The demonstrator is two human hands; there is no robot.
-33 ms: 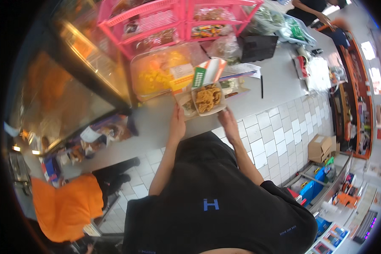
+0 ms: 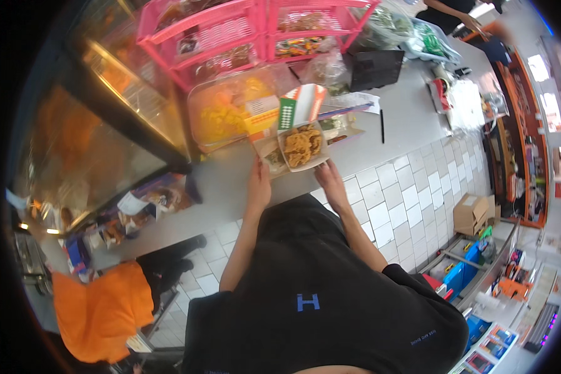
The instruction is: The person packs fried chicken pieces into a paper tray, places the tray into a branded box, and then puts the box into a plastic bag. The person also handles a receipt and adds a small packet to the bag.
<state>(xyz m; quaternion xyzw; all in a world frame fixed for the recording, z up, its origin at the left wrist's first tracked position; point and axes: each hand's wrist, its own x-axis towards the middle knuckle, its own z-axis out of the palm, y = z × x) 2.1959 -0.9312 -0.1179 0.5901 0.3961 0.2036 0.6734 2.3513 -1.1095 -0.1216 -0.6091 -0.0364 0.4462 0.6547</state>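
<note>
Two open cardboard food boxes sit side by side at the counter's near edge. The right one holds golden fried chicken (image 2: pixel 302 147) and has a green, white and orange lid (image 2: pixel 303 103) standing up behind it. The left box (image 2: pixel 272 157) has a yellow and orange lid; its contents are hard to make out. At its near left edge, my left hand (image 2: pixel 259 186) is closed on the left box. My right hand (image 2: pixel 333 186) has its fingertips at the near right corner of the chicken box, thumb and fingers around that corner.
Behind the boxes stand a clear tub (image 2: pixel 207 118) of yellow food and pink baskets (image 2: pixel 221 47) of packets. A black pen (image 2: pixel 383 126) lies to the right. A glass-fronted case (image 2: pixel 100 149) stands at left, and a person in orange (image 2: pixel 103 305) is at lower left.
</note>
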